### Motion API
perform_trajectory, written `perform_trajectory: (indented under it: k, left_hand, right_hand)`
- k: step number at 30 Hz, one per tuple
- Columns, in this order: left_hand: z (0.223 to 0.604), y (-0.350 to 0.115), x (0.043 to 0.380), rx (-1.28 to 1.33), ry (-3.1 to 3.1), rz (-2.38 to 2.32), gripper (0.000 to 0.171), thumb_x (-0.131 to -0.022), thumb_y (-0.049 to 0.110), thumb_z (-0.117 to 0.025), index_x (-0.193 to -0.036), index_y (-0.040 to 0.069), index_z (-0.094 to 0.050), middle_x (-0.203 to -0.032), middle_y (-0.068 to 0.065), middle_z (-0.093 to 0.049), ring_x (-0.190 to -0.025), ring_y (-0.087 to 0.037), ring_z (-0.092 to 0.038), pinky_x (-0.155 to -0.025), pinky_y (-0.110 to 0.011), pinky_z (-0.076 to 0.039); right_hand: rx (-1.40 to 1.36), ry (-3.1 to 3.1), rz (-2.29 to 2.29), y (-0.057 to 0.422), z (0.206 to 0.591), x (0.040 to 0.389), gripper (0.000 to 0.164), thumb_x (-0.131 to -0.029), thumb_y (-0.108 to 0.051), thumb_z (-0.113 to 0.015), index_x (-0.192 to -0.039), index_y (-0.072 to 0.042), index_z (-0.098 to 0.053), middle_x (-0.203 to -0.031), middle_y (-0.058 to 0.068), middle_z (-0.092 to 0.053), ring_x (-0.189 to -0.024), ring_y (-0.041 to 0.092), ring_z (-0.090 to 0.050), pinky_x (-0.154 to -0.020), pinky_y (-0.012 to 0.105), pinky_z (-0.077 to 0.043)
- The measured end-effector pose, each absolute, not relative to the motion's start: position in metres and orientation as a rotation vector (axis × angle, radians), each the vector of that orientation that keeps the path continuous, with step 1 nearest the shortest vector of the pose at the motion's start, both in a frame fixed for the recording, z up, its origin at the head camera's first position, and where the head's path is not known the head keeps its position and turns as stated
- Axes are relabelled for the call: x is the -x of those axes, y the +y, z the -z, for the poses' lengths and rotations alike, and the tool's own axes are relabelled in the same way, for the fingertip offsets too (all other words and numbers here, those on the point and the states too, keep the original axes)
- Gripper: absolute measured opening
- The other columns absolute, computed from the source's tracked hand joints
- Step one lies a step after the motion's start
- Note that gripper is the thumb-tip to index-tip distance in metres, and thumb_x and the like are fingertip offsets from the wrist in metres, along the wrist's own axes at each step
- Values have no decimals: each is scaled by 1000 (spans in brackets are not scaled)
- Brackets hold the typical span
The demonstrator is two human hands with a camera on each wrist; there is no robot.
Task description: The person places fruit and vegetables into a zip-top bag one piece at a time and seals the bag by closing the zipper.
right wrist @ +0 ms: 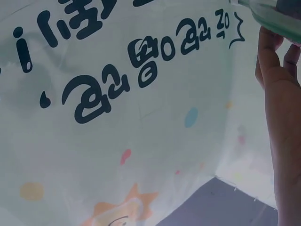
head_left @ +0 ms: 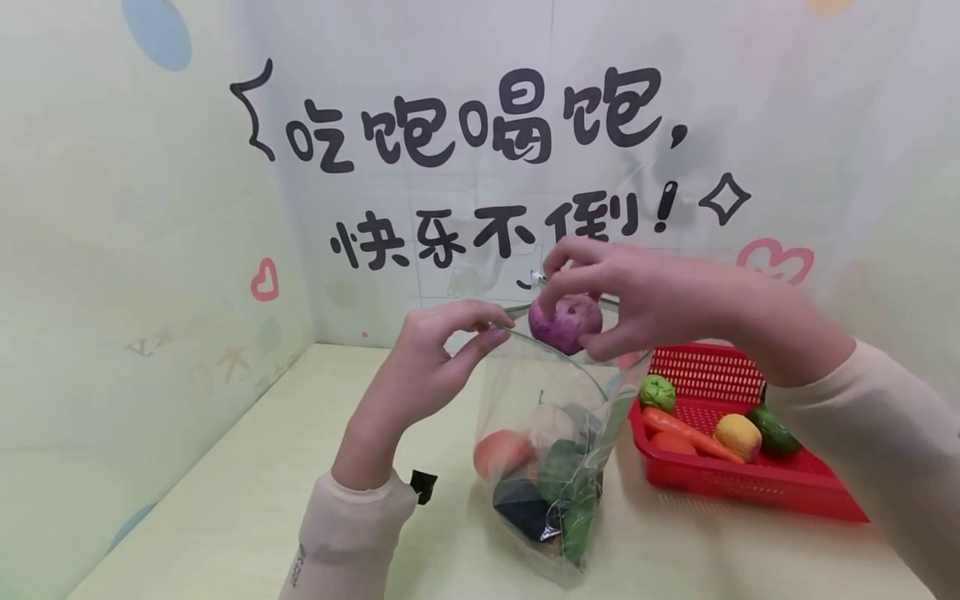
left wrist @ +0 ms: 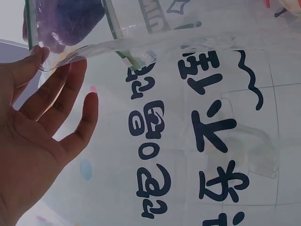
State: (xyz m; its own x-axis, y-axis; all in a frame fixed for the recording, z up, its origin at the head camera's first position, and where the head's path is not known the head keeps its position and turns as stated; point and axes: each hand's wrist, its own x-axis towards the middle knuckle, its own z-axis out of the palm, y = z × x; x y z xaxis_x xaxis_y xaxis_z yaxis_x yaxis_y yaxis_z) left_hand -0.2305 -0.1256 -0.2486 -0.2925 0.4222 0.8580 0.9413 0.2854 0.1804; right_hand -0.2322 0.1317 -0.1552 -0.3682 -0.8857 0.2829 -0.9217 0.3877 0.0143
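Note:
A clear plastic zip bag (head_left: pixel 517 392) with a green-edged mouth stands open on the table, in the middle of the head view. Finger and thumb of my left hand (head_left: pixel 431 358) pinch the left side of its rim. My right hand (head_left: pixel 637 287) holds a purple onion (head_left: pixel 564 327) at the mouth of the bag, fingers curled over it from above. Inside the bag lie an orange-red round item (head_left: pixel 501 454), a dark glossy piece (head_left: pixel 522 507) and green pieces (head_left: pixel 564 473), blurred by the plastic. The left wrist view shows the onion (left wrist: pixel 70 21) through the plastic.
A red plastic basket (head_left: pixel 750 485) stands at the right, partly behind my right forearm. In it are a carrot (head_left: pixel 693 433), a yellow fruit (head_left: pixel 737 437), a green round vegetable (head_left: pixel 657 392) and a dark green one (head_left: pixel 772 430). A black patch (head_left: pixel 423 485) shows beside my left sleeve.

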Motion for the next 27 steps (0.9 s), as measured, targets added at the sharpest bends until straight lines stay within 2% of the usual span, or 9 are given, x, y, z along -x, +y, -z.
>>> perform_trajectory:
  k: [4, 8, 11, 15, 18, 21, 27]
  left_hand:
    - [249, -127, 231, 1224, -1846, 939, 10, -88, 7, -69, -98, 9, -70, -93, 6, -68, -82, -3, -60, -74, -25, -52]
    - [248, -128, 231, 1226, -1853, 940, 10, -89, 7, -69, -98, 8, -70, -93, 5, -69, -81, -2, -60, -72, -25, -52]
    - [248, -129, 230, 1230, -1856, 941, 10, -89, 7, -68, -99, 7, -70, -93, 2, -70, -81, -3, -60, -71, -26, -52]
    - [248, -129, 230, 1246, -1842, 944, 10, -89, 6, -68, -99, 7, -70, -94, 2, -70, -82, -4, -61, -72, -27, -53]
    - [247, -128, 230, 1260, -1836, 945, 11, -89, 6, -68, -99, 7, -70, -94, 2, -70, -84, -5, -62, -73, -26, -53]
    - [247, -129, 230, 1265, -1840, 942, 10, -89, 6, -68, -99, 7, -70, -94, 2, -70, -85, -5, -62, -74, -25, -53]
    - [248, -128, 231, 1254, -1855, 936, 10, -89, 6, -67, -99, 8, -70, -94, 2, -70, -84, -4, -61, -73, -26, -53]
  right_hand:
    - [-1628, -2435, -191, 124, 164, 235, 38, -77, -21, -78, -111, -28, -62, -116, -6, -44, -99, 10, -51, -76, 25, -54]
    - [-1595, -2456, -184, 125, 167, 238, 49, -76, -25, -79, -120, -30, -58, -122, -7, -43, -108, 13, -49, -84, 32, -53]
    - [-1534, -2465, -188, 128, 167, 241, 56, -79, -34, -78, -129, -32, -55, -133, -6, -43, -119, 15, -44, -92, 40, -50]
    - [-1403, -2501, -221, 138, 163, 246, 59, -84, -51, -69, -137, -36, -49, -147, -5, -37, -134, 19, -33, -101, 55, -40]
    - [-1294, -2587, -276, 151, 162, 254, 53, -89, -52, -61, -139, -38, -47, -149, -4, -35, -134, 22, -33, -102, 59, -37]
    - [-1200, -2698, -356, 168, 164, 267, 49, -93, -47, -58, -140, -36, -45, -146, -2, -37, -132, 24, -35, -98, 57, -43]
    - [-987, -2882, -428, 208, 180, 293, 58, -90, -50, -60, -142, -31, -42, -142, 4, -40, -124, 29, -43, -91, 57, -48]
